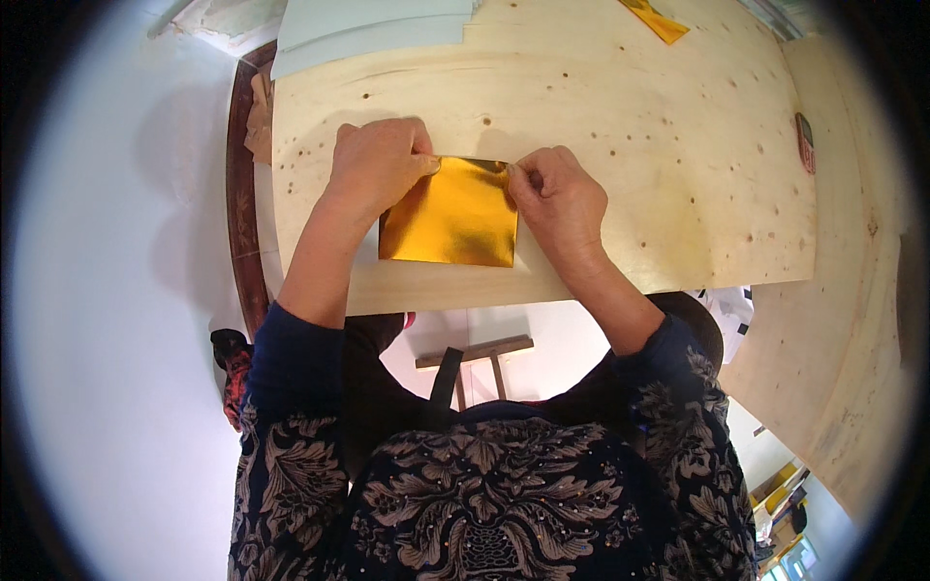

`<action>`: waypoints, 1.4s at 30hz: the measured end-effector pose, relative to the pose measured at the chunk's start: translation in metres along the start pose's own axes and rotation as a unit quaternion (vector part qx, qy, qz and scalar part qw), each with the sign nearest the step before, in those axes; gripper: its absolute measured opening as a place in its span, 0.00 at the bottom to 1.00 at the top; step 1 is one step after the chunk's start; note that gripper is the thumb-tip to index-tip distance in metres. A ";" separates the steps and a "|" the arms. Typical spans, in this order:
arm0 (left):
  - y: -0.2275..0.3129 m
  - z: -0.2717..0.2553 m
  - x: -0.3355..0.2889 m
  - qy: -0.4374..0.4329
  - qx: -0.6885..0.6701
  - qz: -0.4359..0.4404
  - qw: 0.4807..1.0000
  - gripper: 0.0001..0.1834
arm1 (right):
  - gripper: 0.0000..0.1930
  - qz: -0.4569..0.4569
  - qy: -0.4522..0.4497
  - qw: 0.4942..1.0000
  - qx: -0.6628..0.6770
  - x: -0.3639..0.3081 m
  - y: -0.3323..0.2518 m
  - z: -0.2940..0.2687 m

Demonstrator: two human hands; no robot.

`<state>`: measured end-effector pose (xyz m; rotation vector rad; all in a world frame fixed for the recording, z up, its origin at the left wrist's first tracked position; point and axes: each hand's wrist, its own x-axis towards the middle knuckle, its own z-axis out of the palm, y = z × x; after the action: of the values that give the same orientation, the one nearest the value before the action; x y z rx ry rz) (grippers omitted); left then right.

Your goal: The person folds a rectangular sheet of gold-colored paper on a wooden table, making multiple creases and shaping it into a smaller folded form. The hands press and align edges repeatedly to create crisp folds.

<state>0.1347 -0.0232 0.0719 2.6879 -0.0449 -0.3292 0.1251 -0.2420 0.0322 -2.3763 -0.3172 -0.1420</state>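
A shiny gold foil sheet, roughly square, lies near the front edge of a pale wooden table. Its far left corner is pinched between the thumb and fingers of my left hand. At the far right corner, my right hand pinches the sheet in the same way, with its fingers curled in. The far edge between my hands looks darker, and I cannot tell whether it is folded over. My fingertips cover both far corners.
White sheets lie stacked at the table's far left. A narrow gold piece is at the far edge, right of centre. A small reddish handheld device rests by the right edge of the knotted wooden tabletop. Below stands a wooden trestle.
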 end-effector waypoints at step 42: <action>0.005 -0.003 0.000 0.031 0.110 -0.063 0.992 0.13 | 0.05 -0.062 0.027 0.994 -0.089 -0.001 0.003 0.007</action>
<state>0.1352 -0.0270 0.0765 2.9247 0.1135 -0.2941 0.1246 -0.2396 0.0254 -2.5238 -0.4440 -0.3037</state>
